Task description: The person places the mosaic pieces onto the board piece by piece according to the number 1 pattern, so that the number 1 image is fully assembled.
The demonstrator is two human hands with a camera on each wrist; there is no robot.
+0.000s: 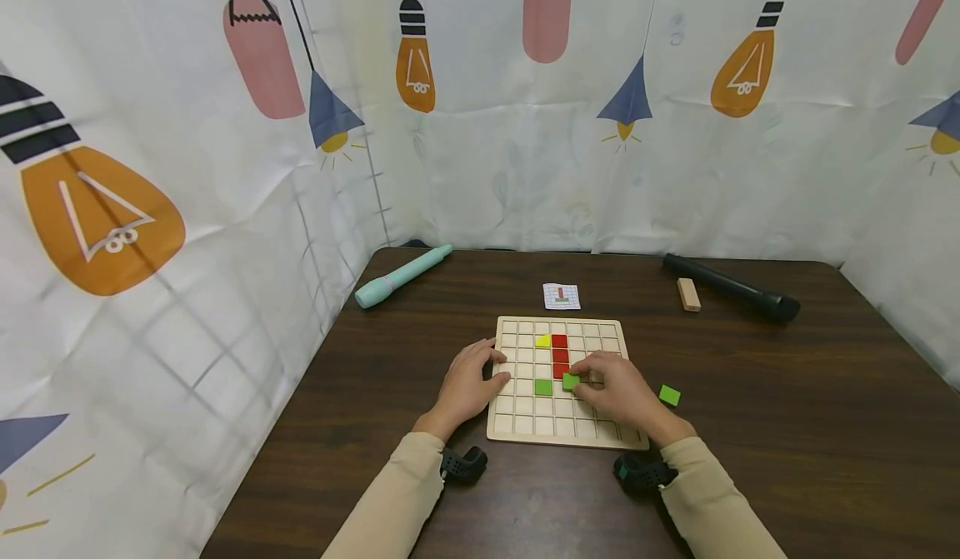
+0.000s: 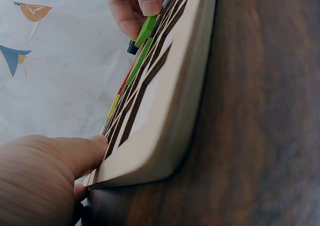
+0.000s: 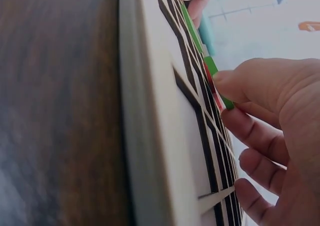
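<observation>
A square wooden grid board (image 1: 525, 427) lies on the table. My left hand (image 1: 468, 380) rests at its left edge, thumb and fingertips touching the rim. My right hand (image 1: 618, 388) pinches a green square tile (image 1: 571, 381) between thumb and fingers, just below a column of red square tiles (image 1: 560, 356). The right wrist view shows this green tile (image 3: 211, 65) tilted over the board under the thumb. Another green square tile (image 1: 543, 387) sits in a cell to the left. A yellow triangular tile (image 1: 542, 341) lies beside the top red tile.
A loose green square tile (image 1: 670, 395) lies right of the board. Behind the board is a small printed card (image 1: 562, 296). A mint-green tube (image 1: 403, 277) lies back left; a wooden block (image 1: 688, 295) and a black tube (image 1: 731, 288) lie back right.
</observation>
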